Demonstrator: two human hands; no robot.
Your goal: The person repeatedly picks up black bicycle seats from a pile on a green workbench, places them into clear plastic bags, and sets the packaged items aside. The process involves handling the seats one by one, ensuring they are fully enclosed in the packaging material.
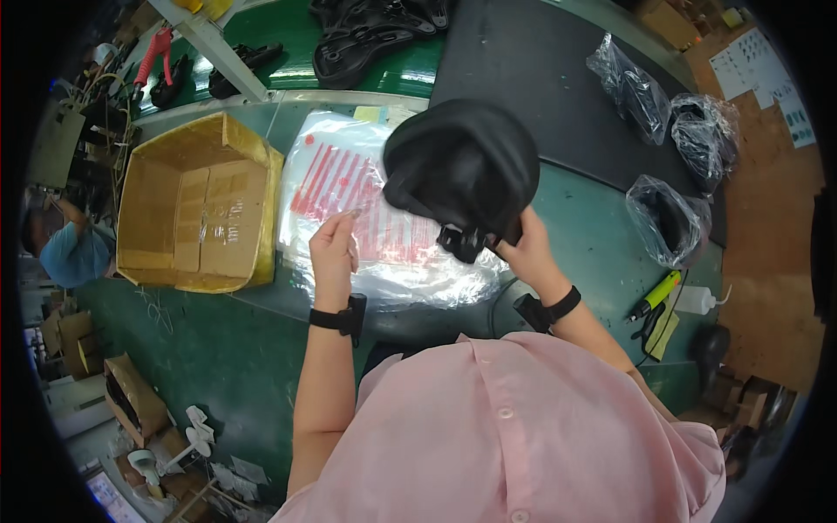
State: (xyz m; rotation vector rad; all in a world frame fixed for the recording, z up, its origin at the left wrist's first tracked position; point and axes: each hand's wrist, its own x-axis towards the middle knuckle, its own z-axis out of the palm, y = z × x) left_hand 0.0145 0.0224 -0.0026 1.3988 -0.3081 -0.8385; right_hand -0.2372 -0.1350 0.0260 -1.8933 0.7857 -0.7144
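My right hand (535, 253) grips a black bicycle saddle (479, 157) by its lower right edge and holds it up over the bench. The saddle is tilted, with a dark clamp (464, 242) hanging at its lower end. Beneath it lies a stack of clear plastic bags (344, 179) with red printing. My left hand (331, 257) is over the left part of this stack, thumb and fingers pinched together. What sits between those fingertips, if anything, is too small to make out. Both wrists wear black bands.
An open cardboard box (200, 218) edged with yellow tape stands left of the bags. A dark mat (540, 87) spans the back right, with bagged black saddles (667, 218) near its right side. A green-black power screwdriver (654, 296) and a white squeeze bottle (697, 300) lie right. More saddles (366, 52) rest behind.
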